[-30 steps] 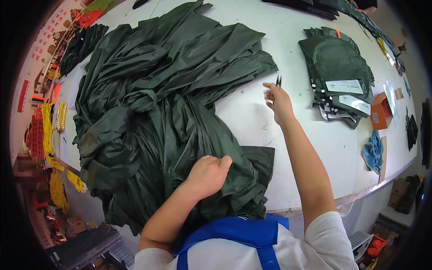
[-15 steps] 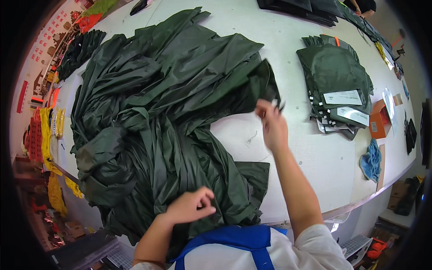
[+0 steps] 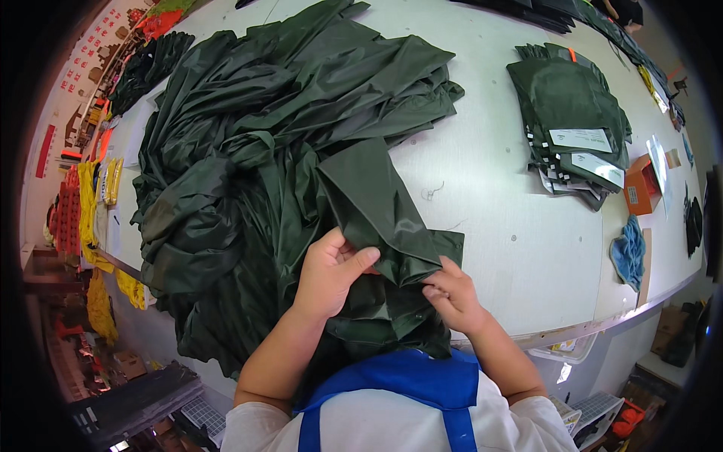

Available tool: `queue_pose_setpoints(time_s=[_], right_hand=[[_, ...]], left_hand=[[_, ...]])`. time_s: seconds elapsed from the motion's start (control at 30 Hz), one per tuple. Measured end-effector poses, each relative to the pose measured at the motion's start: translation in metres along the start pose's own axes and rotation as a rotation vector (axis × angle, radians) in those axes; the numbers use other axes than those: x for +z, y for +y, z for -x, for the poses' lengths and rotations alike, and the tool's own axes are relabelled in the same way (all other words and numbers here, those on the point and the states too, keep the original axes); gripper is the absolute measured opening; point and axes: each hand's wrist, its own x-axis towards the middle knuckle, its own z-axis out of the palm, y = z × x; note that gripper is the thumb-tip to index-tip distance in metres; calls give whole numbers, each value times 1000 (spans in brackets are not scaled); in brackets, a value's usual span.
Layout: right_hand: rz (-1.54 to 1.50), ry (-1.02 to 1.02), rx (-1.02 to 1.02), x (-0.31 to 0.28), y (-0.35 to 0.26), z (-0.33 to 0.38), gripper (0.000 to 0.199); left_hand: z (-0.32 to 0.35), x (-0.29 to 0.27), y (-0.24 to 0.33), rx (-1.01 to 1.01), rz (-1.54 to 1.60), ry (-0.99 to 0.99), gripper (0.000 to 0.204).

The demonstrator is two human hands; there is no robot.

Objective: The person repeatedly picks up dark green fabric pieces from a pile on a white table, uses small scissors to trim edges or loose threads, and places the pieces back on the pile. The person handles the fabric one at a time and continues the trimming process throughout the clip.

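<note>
A heap of dark green, slightly shiny garment fabric (image 3: 248, 98) spreads over the left and middle of the table. In front of me, a folded flap of dark green fabric (image 3: 380, 200) is raised between my hands, its pointed end away from me. My left hand (image 3: 331, 273) grips its near left edge, thumb on top and the other fingers partly hidden under the cloth. At the near right corner, my right hand (image 3: 456, 297) pinches the edge between thumb and fingers. A bit of orange shows beneath the flap, beside my left thumb.
A stack of folded dark green pieces with white labels (image 3: 568, 98) lies at the right. Beyond it are an orange box (image 3: 642, 187) and a blue cloth (image 3: 627, 252). Loose threads (image 3: 431, 190) lie on the white table (image 3: 520, 279). Yellow items (image 3: 86, 203) hang at the left.
My right hand has come down and inward from the far fabric edge. My left hand has moved up and now grips cloth. The flap between them has been raised and folded toward me.
</note>
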Motion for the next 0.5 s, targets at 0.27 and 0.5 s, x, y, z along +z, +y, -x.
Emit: queue_pose_setpoints(time_s=[0.27,0.5], right_hand=[[271,400,-58,6,-45,-20,27],[-924,529,365,-9,-11,-22,9]], left_hand=[[14,8,-4,-4,137,4,27],[16,10,-1,-53,511,26,38]])
